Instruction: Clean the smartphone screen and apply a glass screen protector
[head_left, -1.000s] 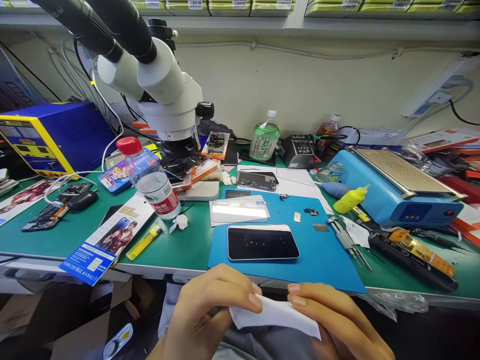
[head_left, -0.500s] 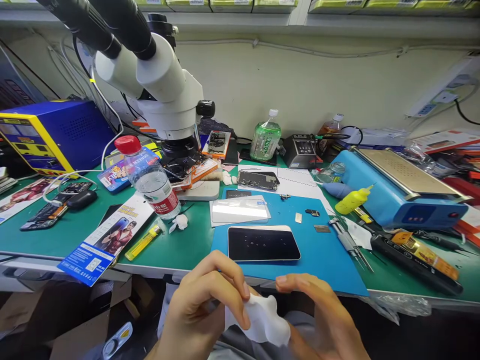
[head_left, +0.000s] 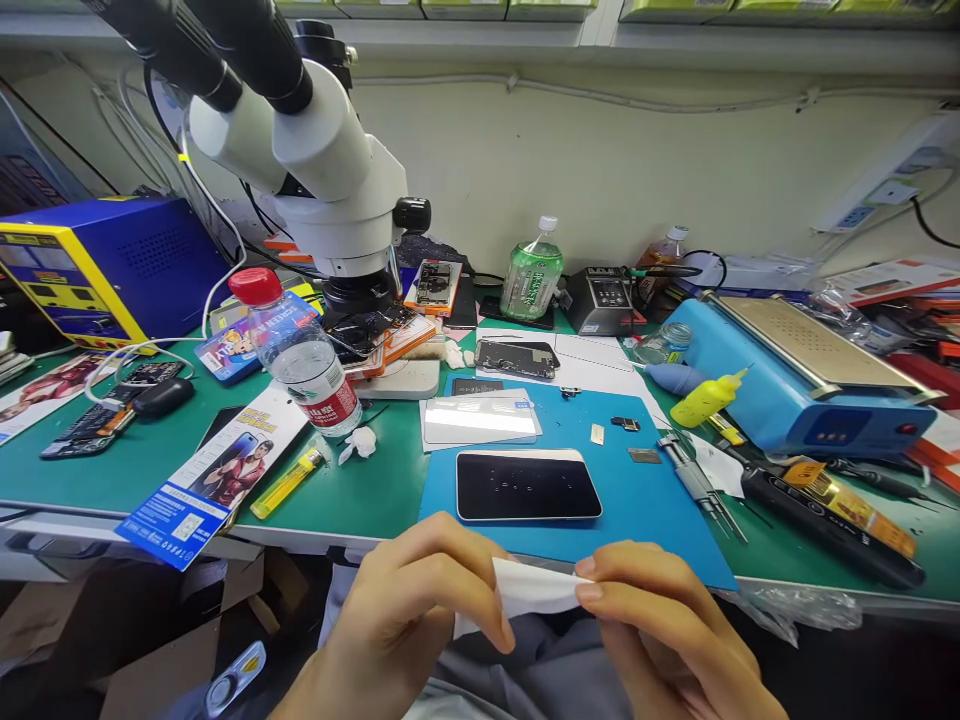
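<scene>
A white tissue (head_left: 541, 588) is stretched between my two hands, just in front of the table's near edge. My left hand (head_left: 420, 610) grips its left end with bent fingers. At the other end, my right hand (head_left: 667, 620) pinches the tissue between fingertips and thumb. Beyond my hands lies a phone (head_left: 528, 485), dark screen up, on the blue mat (head_left: 637, 520). Several clear droplets dot its screen. Behind the phone a clear screen protector (head_left: 480, 418) rests on the mat.
To the left stand a water bottle (head_left: 304, 360), a yellow lighter (head_left: 287, 483) and a microscope (head_left: 337, 170). Tweezers (head_left: 701, 488), a black pen-shaped tool (head_left: 825, 525), a yellow squeeze bottle (head_left: 705, 402) and a blue heating plate (head_left: 795, 380) are at the right.
My right hand has closed on the tissue's right end. The tissue, bunched up before, is now pulled into a flatter strip between both hands.
</scene>
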